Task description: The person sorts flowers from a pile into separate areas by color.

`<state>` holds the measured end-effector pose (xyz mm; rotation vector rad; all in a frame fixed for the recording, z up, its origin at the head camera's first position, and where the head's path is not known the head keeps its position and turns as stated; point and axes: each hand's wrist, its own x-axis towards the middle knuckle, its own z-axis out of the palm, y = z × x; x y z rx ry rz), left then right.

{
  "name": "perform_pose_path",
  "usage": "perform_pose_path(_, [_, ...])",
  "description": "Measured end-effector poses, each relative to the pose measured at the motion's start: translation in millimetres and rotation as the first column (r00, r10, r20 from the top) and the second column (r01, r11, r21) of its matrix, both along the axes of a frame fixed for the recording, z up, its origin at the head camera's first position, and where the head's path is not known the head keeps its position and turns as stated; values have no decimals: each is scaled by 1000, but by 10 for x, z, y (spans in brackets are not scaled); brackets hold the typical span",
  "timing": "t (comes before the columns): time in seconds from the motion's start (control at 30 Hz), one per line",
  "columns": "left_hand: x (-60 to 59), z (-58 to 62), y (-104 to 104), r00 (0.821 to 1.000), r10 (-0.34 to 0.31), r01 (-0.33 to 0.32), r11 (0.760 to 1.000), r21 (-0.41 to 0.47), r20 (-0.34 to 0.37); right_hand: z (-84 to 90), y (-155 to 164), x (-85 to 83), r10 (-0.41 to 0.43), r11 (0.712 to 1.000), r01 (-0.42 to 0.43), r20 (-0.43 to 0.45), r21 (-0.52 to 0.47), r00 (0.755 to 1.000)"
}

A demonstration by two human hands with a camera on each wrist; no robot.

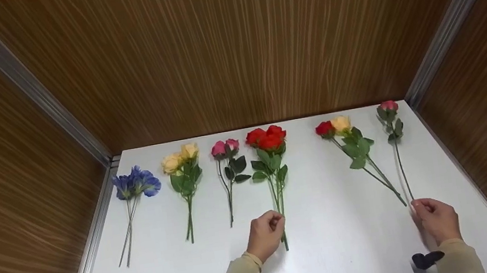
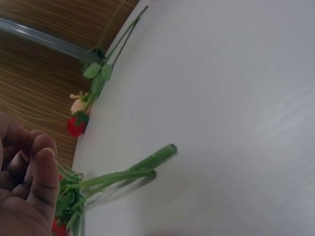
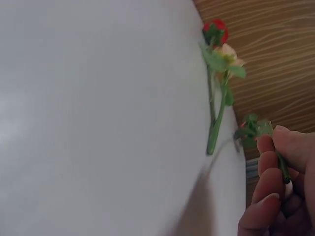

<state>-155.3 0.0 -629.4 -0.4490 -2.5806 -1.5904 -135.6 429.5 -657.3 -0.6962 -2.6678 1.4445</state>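
Between the thumb and fingers of my right hand [image 1: 437,219] is the lower end of the stem of a single pink rose [image 1: 389,106]; its cut end shows in the right wrist view. A cluster of red roses [image 1: 269,140] lies near the middle of the table. My left hand [image 1: 264,236] is at their stems [image 2: 123,175], its fingers loosely bent. In the left wrist view these stems lie past the hand, and I see nothing held in its fingers. Just left of the pink rose, one red rose [image 1: 325,130] and one yellow rose [image 1: 341,124] lie with stems crossing.
Farther left on the white table [image 1: 334,242] lie two pink roses [image 1: 225,147], a yellow rose bunch [image 1: 181,158] and blue flowers [image 1: 136,182]. Wood-patterned panels [image 1: 240,46] with metal corner strips stand at the back and both sides.
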Motion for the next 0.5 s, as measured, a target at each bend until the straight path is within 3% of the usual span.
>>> perform_pose_path(0.3, [30, 177, 112, 997, -44, 45, 999, 15, -59, 233, -286, 92, -54, 997, 47, -132, -57, 990])
perform_pose_path(0.5, [29, 251, 174, 996, -58, 60, 998, 21, -73, 406, -521, 140, -27, 996, 6, -229, -92, 973])
